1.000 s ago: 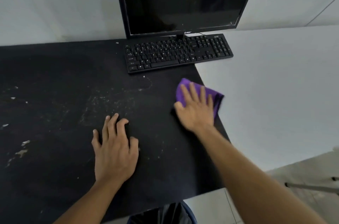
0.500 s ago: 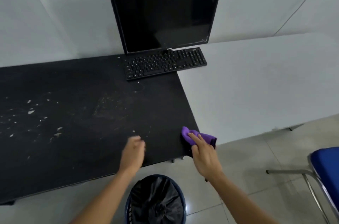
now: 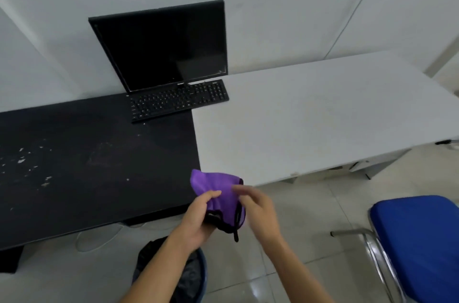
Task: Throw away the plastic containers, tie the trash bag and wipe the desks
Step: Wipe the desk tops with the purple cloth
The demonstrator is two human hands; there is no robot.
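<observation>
The purple cloth [image 3: 213, 186] has come off the black tabletop [image 3: 99, 166] into the left hand [image 3: 196, 220], with the right hand [image 3: 258, 210] now alongside.

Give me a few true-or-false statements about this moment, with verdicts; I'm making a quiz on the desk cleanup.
1. The purple cloth lies flat on the black desk. False: the left hand holds it up, off the desk.
2. White specks dot the black desk's left part. True.
3. The keyboard sits wholly on the white desk. False: most of it is on the black desk; only its right end reaches the white one.
4. A bin lined with a black bag stands on the floor beneath the arms. True.
</observation>
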